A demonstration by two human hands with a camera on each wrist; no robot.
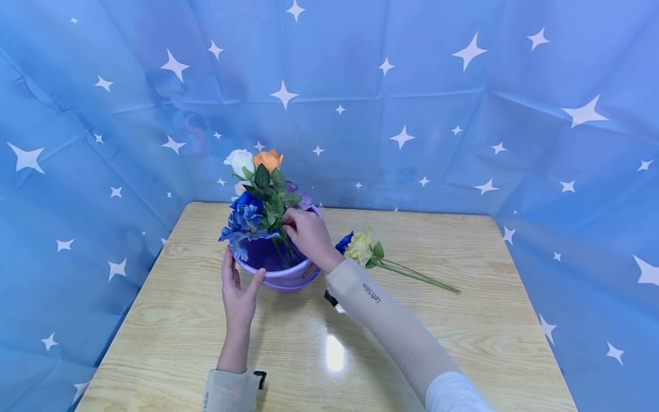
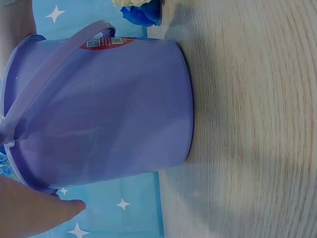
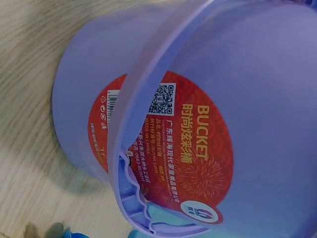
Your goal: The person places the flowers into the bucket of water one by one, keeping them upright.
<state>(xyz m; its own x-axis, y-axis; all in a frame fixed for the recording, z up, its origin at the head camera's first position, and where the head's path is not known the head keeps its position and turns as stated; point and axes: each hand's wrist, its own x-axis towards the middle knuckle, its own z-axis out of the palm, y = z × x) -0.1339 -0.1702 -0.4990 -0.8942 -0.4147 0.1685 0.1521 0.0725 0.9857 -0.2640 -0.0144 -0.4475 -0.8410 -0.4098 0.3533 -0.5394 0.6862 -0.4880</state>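
Note:
A purple bucket [image 1: 288, 279] stands on the left part of the table with artificial flowers in it. My left hand [image 1: 239, 297] holds its near left rim, thumb on the front edge and fingers along the outside. In the left wrist view, one finger [image 2: 39, 210] lies against the bucket's side, below the rim. My right hand [image 1: 311, 234] reaches over the right rim and pinches a green flower stem among the leaves [image 1: 275, 194]. Above and left of it are a white rose [image 1: 240, 162], an orange flower [image 1: 268, 159] and blue flowers [image 1: 244, 220]. Which bloom the pinched stem carries, I cannot tell.
A yellow flower [image 1: 359, 247] and a blue flower [image 1: 343, 242] lie right of the bucket, long stems [image 1: 419, 276] pointing right. The bucket's handle [image 3: 141, 82] hangs down across its red label [image 3: 198, 148]. Behind the wooden table [image 1: 437, 326] hangs a blue star-patterned cloth [image 1: 350, 51].

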